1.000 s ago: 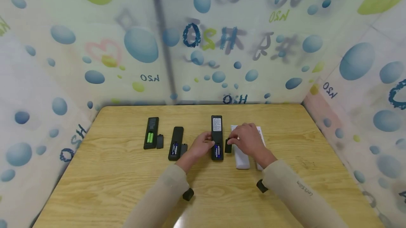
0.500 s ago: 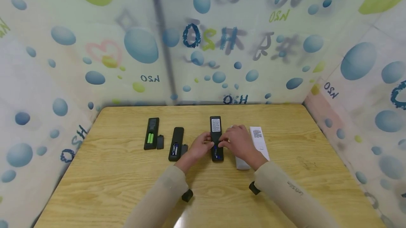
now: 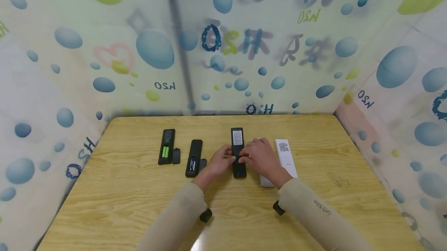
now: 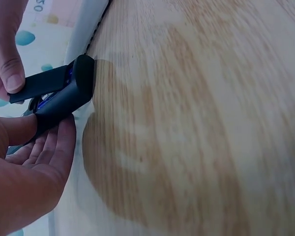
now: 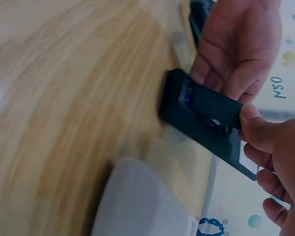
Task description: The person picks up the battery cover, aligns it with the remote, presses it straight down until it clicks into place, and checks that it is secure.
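A black remote control (image 3: 237, 148) lies back side up at the middle of the table, a white label on its upper end. My left hand (image 3: 219, 161) grips it by the left edge, thumb on one side and fingers beneath in the left wrist view. Between thumb and fingers, my right hand (image 3: 262, 158) pinches a black battery cover (image 5: 217, 105). The cover is slightly tilted over the battery compartment, its far end raised and its other end at the compartment's lower end. Blue batteries (image 5: 188, 93) show partly beneath it.
To the left lie two more black remotes, one with green batteries (image 3: 165, 151), the other with blue batteries (image 3: 192, 164). Loose covers (image 3: 176, 156) lie beside them. White remotes (image 3: 285, 158) lie to the right, partly behind my right hand. A patterned wall (image 3: 223, 99) borders the table.
My right hand has moved left from beside the white remotes, bringing the battery cover over the black remote's compartment and lowering it. My left hand keeps its grip on the remote.
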A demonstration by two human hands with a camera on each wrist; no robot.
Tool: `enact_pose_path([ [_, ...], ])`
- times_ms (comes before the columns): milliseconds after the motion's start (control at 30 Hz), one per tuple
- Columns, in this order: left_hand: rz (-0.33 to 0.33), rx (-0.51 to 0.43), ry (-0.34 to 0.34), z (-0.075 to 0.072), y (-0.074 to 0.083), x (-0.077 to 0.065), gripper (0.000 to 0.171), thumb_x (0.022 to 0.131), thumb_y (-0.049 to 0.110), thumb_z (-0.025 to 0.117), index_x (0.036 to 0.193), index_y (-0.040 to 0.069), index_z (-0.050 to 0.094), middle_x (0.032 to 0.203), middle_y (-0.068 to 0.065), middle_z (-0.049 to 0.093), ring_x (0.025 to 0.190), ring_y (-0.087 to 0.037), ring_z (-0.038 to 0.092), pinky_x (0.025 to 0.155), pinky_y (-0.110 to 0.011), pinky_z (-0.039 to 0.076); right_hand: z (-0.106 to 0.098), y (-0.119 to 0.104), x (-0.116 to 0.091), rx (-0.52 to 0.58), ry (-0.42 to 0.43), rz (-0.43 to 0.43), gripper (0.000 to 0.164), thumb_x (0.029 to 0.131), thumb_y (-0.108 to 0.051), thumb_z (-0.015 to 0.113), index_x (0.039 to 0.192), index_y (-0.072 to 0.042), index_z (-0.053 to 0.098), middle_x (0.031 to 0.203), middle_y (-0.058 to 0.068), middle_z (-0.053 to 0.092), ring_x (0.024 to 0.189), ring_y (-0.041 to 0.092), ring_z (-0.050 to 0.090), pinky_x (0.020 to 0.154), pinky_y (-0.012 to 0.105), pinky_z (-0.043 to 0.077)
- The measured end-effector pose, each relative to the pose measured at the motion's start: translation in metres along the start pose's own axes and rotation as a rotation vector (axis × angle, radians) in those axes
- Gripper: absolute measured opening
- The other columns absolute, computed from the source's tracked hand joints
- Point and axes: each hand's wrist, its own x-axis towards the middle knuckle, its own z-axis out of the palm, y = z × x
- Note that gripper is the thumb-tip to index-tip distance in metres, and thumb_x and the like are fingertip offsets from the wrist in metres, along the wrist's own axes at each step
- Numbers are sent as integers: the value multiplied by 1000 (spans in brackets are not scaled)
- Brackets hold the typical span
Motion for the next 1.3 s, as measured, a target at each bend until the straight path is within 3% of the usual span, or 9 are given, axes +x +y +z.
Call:
enact_pose_path([
  [367, 10, 4, 11, -1, 0, 2, 38, 97, 3, 53, 135, 2, 50, 126, -18, 59, 107, -25, 58, 88, -34, 53, 5, -2, -4, -29, 24, -46, 17, 84, -39, 72, 91, -25, 78, 86, -9, 71, 85, 15, 55, 94, 39, 41],
  [1033, 11, 33, 11, 0, -3, 1, 39, 98, 4, 53, 136, 2, 48, 128, -19, 57, 106, -26, 59, 90, -37, 54, 13, -6, -3, -50, 28, 51, 20, 81, -43, 75, 83, -24, 72, 84, -9, 69, 83, 14, 50, 89, 38, 40],
  [1300, -18, 44, 9, 1, -1, -1, 38, 99, 6, 51, 137, 6, 48, 130, -16, 56, 110, -26, 58, 94, -39, 52, 13, -6, -4, -42, 28, 85, 22, 80, -45, 76, 81, -24, 70, 82, -9, 66, 83, 14, 49, 88, 38, 40],
])
